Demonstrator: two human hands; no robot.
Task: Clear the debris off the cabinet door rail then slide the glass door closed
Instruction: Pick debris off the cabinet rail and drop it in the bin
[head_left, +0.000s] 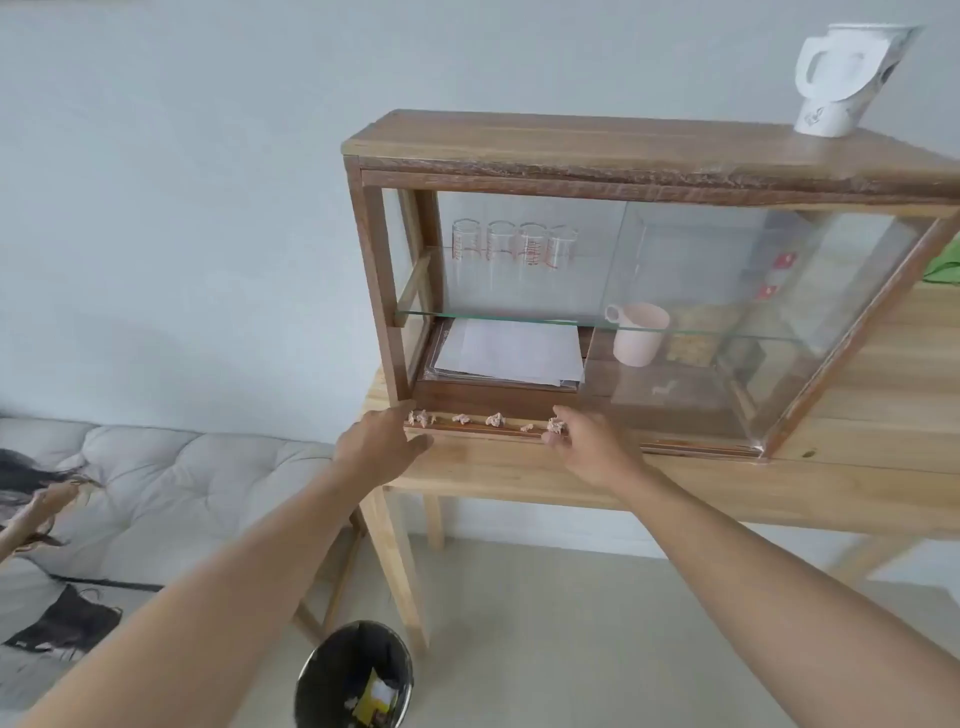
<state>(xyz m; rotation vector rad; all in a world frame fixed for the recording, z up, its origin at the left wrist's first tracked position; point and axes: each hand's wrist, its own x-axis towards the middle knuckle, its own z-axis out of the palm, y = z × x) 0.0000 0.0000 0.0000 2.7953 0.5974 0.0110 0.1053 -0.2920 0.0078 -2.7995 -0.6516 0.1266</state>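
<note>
Both arms are seen reaching in toward the cabinet (623, 156), which is set on the bench (519, 478) at its left end. The left hand (382, 441) is laid flat at the cabinet's front left corner, grip spread, thumb resting on the bench edge, nothing held. The right hand (587, 441) is placed at the door rail (691, 446), grip pinched on the rightmost debris clump (555, 426) (fingertips partly hidden, so contact can't be fully confirmed). More debris (494, 420) is strung along the rail betw. the two hands: small pinkish-tan crumbs, approx. in a line, from the left corner post toward the middle. The glass door (753, 322) is seen slid over to the right side, left half of the cabinet open. Inside, glass beakers (514, 244) are lined up on the upper glass shelf; papers (509, 353) and a pink mug (639, 332) sit below. A white kettle (852, 78) is perched on the cabinet top, far right corner. A dark bin (356, 675) is spotted on the floor under the bench's left end.
</note>
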